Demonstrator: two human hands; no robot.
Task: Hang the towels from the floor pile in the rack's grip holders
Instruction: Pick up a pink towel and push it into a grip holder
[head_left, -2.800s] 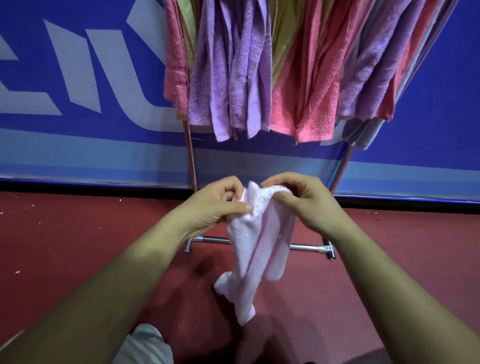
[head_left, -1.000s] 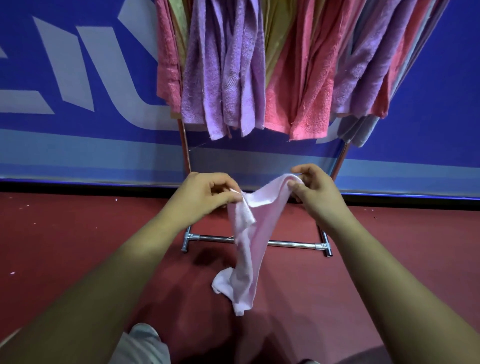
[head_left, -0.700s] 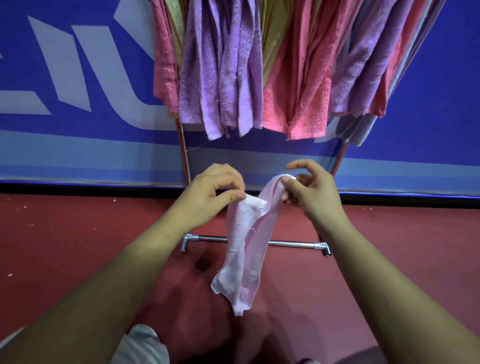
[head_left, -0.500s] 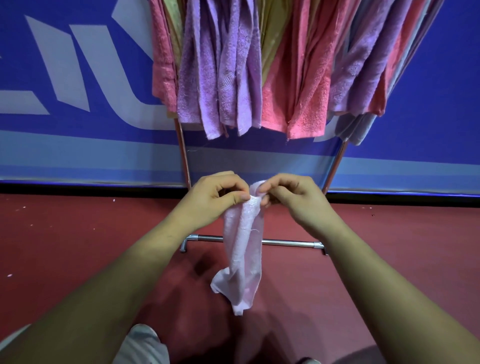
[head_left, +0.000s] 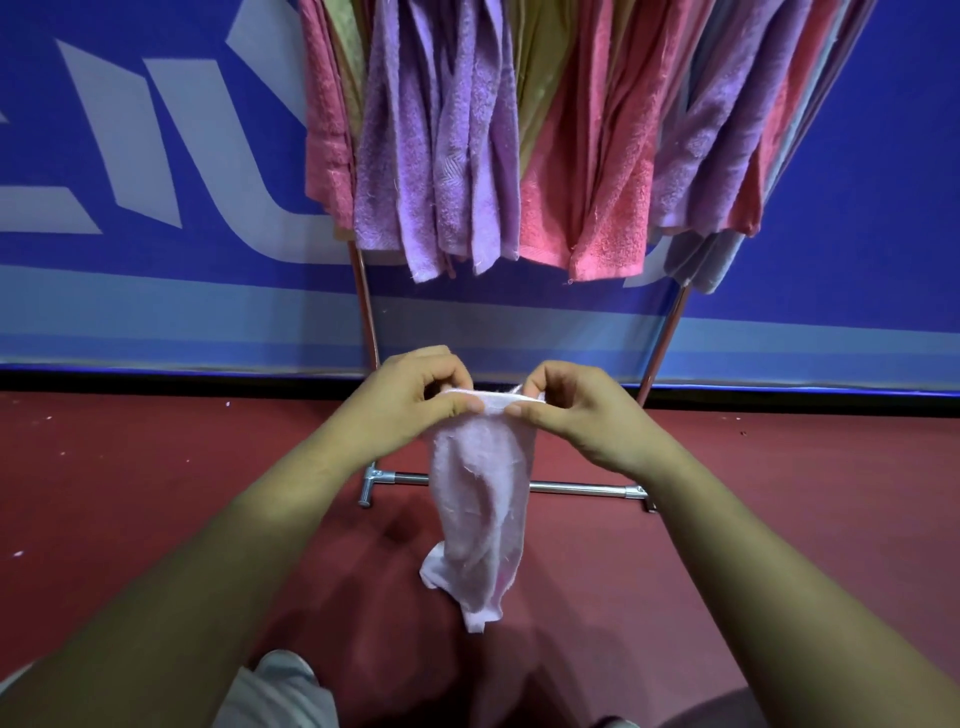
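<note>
Here, a blue banner (head_left: 156, 312) backs a red floor (head_left: 130, 493). A metal rack (head_left: 576, 487) stands before it, crowded with hanging purple, pink and olive towels (head_left: 452, 156). Nearer, a pale pink towel (head_left: 480, 509) dangles above the floor, its top edge pinched in the grip of the left hand (head_left: 410, 400) and right hand (head_left: 576, 410), close together.

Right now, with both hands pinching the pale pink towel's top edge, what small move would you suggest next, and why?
Probably raise the pale pink towel toward the rack: left hand and right hand pinch its gathered top edge together, it hangs free, and the hung towels are above.
</note>
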